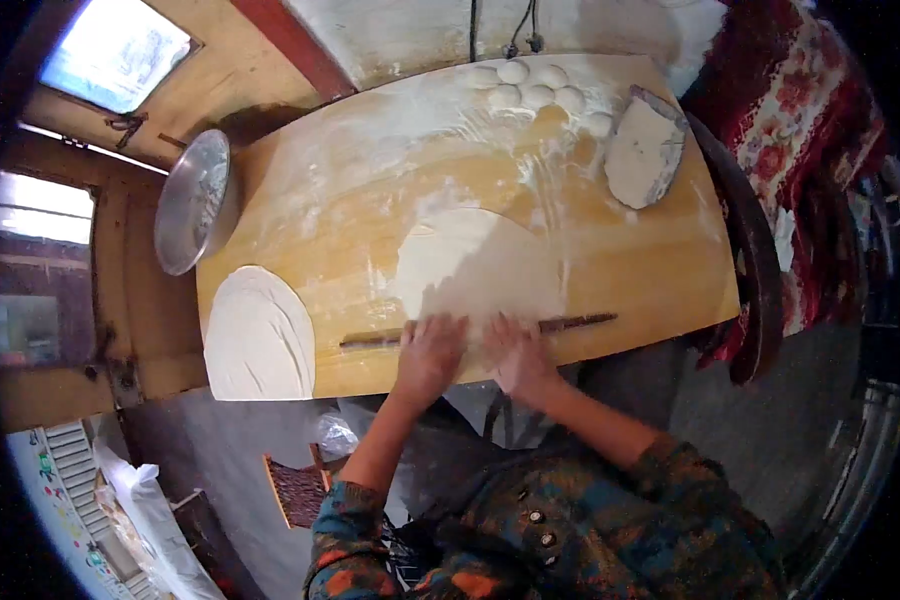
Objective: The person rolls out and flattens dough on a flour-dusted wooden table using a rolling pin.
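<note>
A round, thin dough sheet (475, 255) lies on the floured wooden board (340, 235), its near edge at a thin dark rolling pin (580, 322). The pin runs sideways, and its middle is hidden under dough and hands. My left hand (432, 355) presses on it left of centre, palm down, fingers spread. Close beside it my right hand (517, 357) lies the same way, a small gap between the two. Further left, more flat dough (258, 335) rests in layers at the board's near left corner. Several small dough balls (539, 97) sit at the far edge.
A metal bowl (195, 205) leans at the board's left edge. An open bag of flour (645, 152) lies at the far right. Red patterned cloth (785, 130) hangs over a curved dark armrest on the right. A small woven stool (298, 492) stands below the board.
</note>
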`<move>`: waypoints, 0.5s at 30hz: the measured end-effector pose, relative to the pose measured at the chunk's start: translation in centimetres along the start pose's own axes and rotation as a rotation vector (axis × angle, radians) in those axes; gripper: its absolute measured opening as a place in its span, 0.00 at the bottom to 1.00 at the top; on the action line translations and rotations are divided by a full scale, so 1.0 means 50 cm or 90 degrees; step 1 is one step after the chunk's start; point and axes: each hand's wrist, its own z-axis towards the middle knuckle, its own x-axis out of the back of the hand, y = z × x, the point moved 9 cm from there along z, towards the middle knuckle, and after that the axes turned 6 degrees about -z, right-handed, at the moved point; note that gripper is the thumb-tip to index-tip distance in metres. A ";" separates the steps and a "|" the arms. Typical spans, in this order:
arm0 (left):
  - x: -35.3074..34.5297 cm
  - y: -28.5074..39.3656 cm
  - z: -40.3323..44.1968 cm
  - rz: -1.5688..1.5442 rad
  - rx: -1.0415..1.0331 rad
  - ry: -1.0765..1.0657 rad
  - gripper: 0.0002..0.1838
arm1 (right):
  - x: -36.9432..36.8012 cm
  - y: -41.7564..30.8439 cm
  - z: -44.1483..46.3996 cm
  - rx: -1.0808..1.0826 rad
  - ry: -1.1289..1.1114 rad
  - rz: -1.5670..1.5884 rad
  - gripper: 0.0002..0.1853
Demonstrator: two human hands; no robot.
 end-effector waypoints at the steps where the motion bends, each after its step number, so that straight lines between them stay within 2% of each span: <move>1: 0.013 -0.009 0.008 -0.008 0.039 0.020 0.29 | -0.016 0.021 0.057 -0.041 -0.026 -0.021 0.36; 2: 0.031 -0.023 0.031 -0.015 0.077 0.040 0.30 | -0.027 0.040 0.090 -0.083 -0.052 -0.042 0.37; 5: 0.068 -0.042 0.058 -0.008 0.115 0.071 0.33 | 0.092 0.036 0.145 -0.022 0.026 -0.150 0.38; 8: 0.026 -0.068 0.067 -0.045 0.140 0.036 0.36 | 0.018 0.069 0.113 -0.102 -0.172 -0.062 0.40; 11: -0.004 -0.108 0.127 -0.029 0.160 0.039 0.36 | -0.034 0.127 0.175 -0.071 -0.060 -0.165 0.39; 13: 0.024 -0.177 0.240 0.019 0.191 0.109 0.37 | 0.046 0.163 0.308 -0.076 -0.037 -0.302 0.37; 15: 0.041 -0.227 0.303 0.059 0.208 0.168 0.37 | 0.089 0.229 0.413 -0.148 0.030 -0.182 0.35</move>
